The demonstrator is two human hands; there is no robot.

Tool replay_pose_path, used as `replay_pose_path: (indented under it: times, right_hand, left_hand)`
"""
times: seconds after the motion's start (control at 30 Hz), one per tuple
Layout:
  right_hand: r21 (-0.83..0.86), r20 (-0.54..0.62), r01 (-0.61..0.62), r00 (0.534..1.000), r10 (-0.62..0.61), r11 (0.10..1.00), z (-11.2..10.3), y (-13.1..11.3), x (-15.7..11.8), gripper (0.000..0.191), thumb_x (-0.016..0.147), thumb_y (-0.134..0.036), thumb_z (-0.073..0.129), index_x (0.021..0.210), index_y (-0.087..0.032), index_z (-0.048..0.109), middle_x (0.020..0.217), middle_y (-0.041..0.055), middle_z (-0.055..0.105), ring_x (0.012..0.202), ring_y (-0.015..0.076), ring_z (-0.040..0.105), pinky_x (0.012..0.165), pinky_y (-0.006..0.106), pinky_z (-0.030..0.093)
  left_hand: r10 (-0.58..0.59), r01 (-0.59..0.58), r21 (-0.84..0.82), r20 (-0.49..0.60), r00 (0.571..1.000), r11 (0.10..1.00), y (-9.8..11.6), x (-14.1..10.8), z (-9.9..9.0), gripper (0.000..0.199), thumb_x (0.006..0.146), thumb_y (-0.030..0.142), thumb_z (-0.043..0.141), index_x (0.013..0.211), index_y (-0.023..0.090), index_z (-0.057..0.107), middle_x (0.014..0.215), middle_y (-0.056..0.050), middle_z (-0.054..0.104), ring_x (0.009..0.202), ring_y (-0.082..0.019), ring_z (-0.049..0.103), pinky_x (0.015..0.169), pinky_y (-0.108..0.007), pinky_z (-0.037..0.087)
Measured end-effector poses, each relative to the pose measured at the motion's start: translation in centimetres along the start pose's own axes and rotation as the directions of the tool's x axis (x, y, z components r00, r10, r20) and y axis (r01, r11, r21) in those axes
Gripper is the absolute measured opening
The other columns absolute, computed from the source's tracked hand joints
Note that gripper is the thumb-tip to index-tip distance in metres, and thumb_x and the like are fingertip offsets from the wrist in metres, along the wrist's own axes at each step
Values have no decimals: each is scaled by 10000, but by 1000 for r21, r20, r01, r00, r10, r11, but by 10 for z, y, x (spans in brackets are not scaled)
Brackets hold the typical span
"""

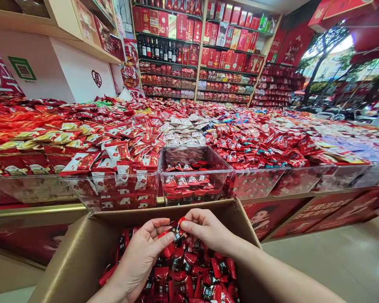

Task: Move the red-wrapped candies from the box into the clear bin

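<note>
Both hands are over an open cardboard box [66, 252] filled with red and black wrapped candies [189, 263]. Between them is one small red and black packet [178, 231]. My right hand [208, 229] pinches its upper right end between thumb and fingers. My left hand [142, 248] has its thumb and fingers closed near the packet's left side; its fingertips are partly hidden behind the packet. Just beyond the box stands a clear plastic bin [194, 179], partly filled with similar red packets.
Bins heaped with wrapped sweets [255, 139] line the counter on both sides. Shelves of red boxes and bottles [167, 46] stand behind. Tiled floor [344, 248] shows at the lower right, and a street is visible at the upper right.
</note>
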State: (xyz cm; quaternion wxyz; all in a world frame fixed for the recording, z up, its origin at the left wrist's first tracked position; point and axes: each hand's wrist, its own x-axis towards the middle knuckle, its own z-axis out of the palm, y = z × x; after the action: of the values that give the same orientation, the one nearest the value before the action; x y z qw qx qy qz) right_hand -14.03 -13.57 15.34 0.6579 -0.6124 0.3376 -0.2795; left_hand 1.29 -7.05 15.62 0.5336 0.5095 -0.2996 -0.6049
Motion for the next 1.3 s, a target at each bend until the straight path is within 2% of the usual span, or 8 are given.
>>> replay_pose_path:
  times: [0.33, 0.47, 0.6, 0.8, 0.93, 1.13, 1.23, 1.3]
  right_hand:
    - [25, -103, 8, 995, -5, 1000, 2, -6, 0, 346, 666, -464, 592, 660, -130, 501, 538, -34, 502, 460, 62, 472, 447, 181, 358]
    - [-206, -65, 220, 969, -238, 954, -1, -10, -6, 335, 691, -405, 592, 890, -142, 536, 794, 39, 588, 669, 108, 533, 613, 229, 432]
    - [-534, 290, 575, 813, -504, 620, -6, -16, -15, 615, 624, -255, 667, 1179, -184, 412, 1248, 99, 402, 1102, 182, 395, 914, 304, 341]
    - [-681, 443, 684, 669, -597, 260, -2, -14, -14, 295, 740, -76, 433, 1015, -171, 482, 1000, 53, 587, 888, 133, 495, 795, 278, 409]
    - [-686, 431, 711, 567, -702, 154, 1, -28, -17, 252, 776, -103, 429, 1014, -171, 480, 969, 69, 603, 825, 136, 524, 703, 259, 442]
    - [-693, 285, 708, 440, -851, 134, -13, -97, -6, 149, 754, -153, 543, 891, -181, 490, 882, 48, 617, 816, 126, 553, 718, 255, 442]
    - [-779, 153, 597, 477, -865, 191, -31, -127, 19, 98, 739, -223, 569, 763, -169, 491, 834, 41, 606, 749, 115, 548, 644, 233, 428]
    - [-835, 118, 497, 582, -805, 236, -45, -137, 38, 137, 722, -259, 578, 701, -159, 487, 729, 15, 581, 631, 92, 508, 560, 208, 390]
  left_hand:
    - [-61, 60, -48, -26, 998, 997, 0, 0, 3, 337, 640, 283, 692, 912, 178, 523, 737, 7, 606, 649, -101, 541, 630, -241, 446]
    - [-69, 67, -27, -51, 996, 997, -3, 7, -4, 364, 592, 296, 725, 858, 158, 517, 617, 30, 581, 521, -66, 494, 493, -181, 397]
    - [-69, 69, -32, -9, 998, 997, -5, 12, -9, 502, 572, 340, 728, 970, 183, 466, 598, 35, 581, 496, -86, 519, 435, -170, 324]
    - [-74, 75, 62, -21, 997, 995, -3, 7, -3, 486, 572, 410, 695, 946, 184, 483, 481, 59, 537, 371, -63, 441, 353, -144, 205]
    - [-94, 91, -49, -77, 993, 995, 3, 3, -2, 400, 612, 442, 640, 923, 222, 520, 490, 56, 537, 388, -74, 443, 349, -149, 218]
    - [-90, 90, -6, -64, 994, 996, 2, 6, -5, 391, 623, 443, 630, 874, 159, 533, 501, 29, 559, 388, -53, 462, 347, -119, 212]
    - [-94, 96, 54, -38, 995, 994, -1, 9, -7, 387, 612, 450, 634, 839, 152, 536, 495, 34, 553, 368, -47, 457, 331, -114, 206]
    - [-98, 99, 87, -20, 995, 991, -3, 9, -7, 371, 601, 449, 641, 801, 153, 540, 488, 38, 549, 368, -47, 460, 327, -112, 208]
